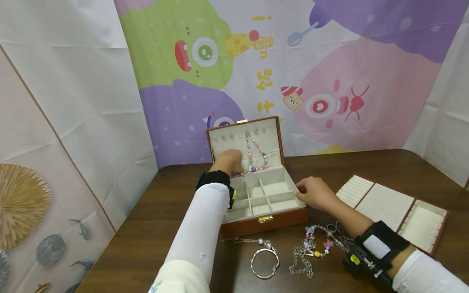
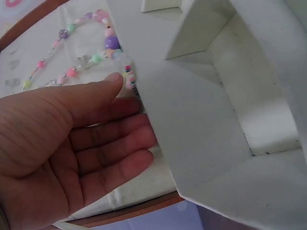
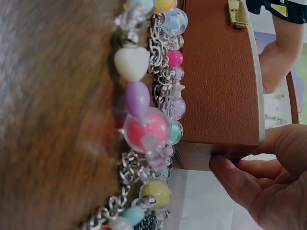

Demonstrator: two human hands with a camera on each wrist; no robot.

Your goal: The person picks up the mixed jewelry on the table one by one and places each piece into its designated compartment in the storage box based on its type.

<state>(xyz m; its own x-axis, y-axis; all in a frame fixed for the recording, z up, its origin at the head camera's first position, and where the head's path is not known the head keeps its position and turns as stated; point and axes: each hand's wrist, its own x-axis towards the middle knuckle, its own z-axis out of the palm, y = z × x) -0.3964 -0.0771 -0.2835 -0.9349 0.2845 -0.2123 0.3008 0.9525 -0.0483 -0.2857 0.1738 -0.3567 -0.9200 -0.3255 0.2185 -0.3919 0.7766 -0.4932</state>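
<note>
A brown jewelry box (image 1: pixel 282 217) with cream compartments stands with its lid up. Against the lid's lining hangs a pastel bead necklace (image 1: pixel 250 152). My left hand (image 1: pixel 231 160) reaches in between lid and compartments. In the left wrist view, the left hand (image 2: pixel 91 139) has its thumb tip close beside the lower beads (image 2: pixel 128 76), its fingers loosely extended and the fingertips at the compartment wall (image 2: pixel 177 129). My right hand (image 1: pixel 315 193) holds the box's right side near the rim. In the right wrist view, the right hand's thumb (image 3: pixel 223 167) lies on the side wall.
In front of the box lie a silver bangle (image 1: pixel 264 264), a chain with pearly beads (image 1: pixel 253 241), and a colorful bead bracelet (image 1: pixel 316 240) beside silver chains (image 1: pixel 302 262). A cream jewelry tray (image 1: pixel 390 201) with a brown edge lies at the right. A cartoon cloth (image 1: pixel 253 97) hangs behind the table.
</note>
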